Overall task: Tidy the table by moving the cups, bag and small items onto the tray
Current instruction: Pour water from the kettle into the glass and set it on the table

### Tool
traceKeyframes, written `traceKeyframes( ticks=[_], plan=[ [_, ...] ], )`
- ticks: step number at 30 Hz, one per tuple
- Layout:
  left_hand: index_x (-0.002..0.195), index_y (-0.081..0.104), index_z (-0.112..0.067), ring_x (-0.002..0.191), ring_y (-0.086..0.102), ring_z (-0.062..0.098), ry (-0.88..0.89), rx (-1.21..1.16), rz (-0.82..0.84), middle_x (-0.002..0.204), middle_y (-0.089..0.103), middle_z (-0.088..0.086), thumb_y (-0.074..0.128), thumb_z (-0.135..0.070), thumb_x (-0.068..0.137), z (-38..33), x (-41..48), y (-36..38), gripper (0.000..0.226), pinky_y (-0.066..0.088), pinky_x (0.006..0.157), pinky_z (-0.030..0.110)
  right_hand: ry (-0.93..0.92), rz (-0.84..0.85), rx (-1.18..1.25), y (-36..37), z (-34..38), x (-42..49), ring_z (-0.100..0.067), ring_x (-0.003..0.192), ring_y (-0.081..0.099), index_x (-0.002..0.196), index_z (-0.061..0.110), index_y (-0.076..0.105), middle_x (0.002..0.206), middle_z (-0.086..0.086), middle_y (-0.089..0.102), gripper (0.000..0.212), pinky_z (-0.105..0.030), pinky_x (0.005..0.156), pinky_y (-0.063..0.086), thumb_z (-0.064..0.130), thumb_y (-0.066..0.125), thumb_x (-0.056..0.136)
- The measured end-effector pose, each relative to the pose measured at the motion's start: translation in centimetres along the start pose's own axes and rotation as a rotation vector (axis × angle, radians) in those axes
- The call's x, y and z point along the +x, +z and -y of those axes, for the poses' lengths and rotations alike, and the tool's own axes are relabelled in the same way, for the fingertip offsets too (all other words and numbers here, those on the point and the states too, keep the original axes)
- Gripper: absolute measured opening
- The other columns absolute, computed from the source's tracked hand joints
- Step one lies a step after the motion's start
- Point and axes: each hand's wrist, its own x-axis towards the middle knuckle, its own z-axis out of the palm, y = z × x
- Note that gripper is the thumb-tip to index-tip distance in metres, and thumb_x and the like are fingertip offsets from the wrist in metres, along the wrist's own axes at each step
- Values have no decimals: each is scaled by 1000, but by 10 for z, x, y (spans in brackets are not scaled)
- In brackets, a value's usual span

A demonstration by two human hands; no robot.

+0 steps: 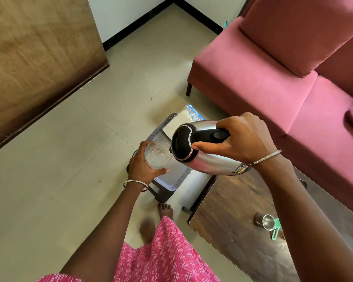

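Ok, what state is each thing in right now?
flask: lid on, tilted toward the glass cup, gripped by the right hand.
glass cup: held in the left hand above the tray, contents unclear.
tray: on a stool, bag on its far end.
bag: lying flat.
steel cup: on the table, not yet moved.
green item: on the table beside the steel cup.

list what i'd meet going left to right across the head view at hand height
left hand → clear cup that it holds → steel flask → right hand gripping the flask's handle → pink sofa
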Motion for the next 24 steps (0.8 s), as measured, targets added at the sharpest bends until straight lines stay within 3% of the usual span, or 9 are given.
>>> traceKeyframes(
  ticks=[4, 7, 11, 16, 24],
  plan=[
    [125, 45, -24, 105, 57, 16, 15, -29, -7, 120, 59, -6, 97, -32, 42, 1, 0, -1, 98, 52, 87, 28, -5, 0, -2, 0, 3, 2, -25, 42, 24, 50, 15, 22, 42, 1, 26, 84, -26, 46, 20, 90, 57, 61],
    [124, 44, -26, 107, 59, 19, 15, -34, -11, 118, 57, -12, 97, -33, 42, 4, 0, -1, 98, 54, 87, 30, -5, 6, -8, 1, 5, 2, -24, 42, 24, 50, 14, 23, 42, 1, 27, 84, -27, 46, 20, 90, 57, 61],
    [122, 43, -33, 107, 60, 20, 1, -29, -29, 122, 61, -7, 97, -37, 39, 6, -2, -1, 99, 55, 86, 34, -5, 17, -21, 3, 6, 3, -28, 44, 29, 50, 13, 24, 43, 1, 29, 84, -27, 47, 23, 92, 53, 60],
    [122, 49, -27, 109, 55, 17, 26, -23, -60, 123, 59, -4, 98, -33, 36, 9, -2, 0, 99, 50, 87, 30, -6, 19, -27, 7, 5, 4, -29, 45, 31, 52, 11, 28, 43, 0, 31, 85, -27, 47, 23, 93, 49, 60],
    [123, 51, -24, 111, 55, 19, 34, -16, -55, 123, 58, -2, 98, -33, 37, 13, -1, 0, 98, 53, 89, 35, -19, 17, -36, 10, 6, 4, -24, 42, 30, 53, 9, 30, 43, -1, 32, 87, -26, 45, 22, 95, 43, 59]
  ],
)
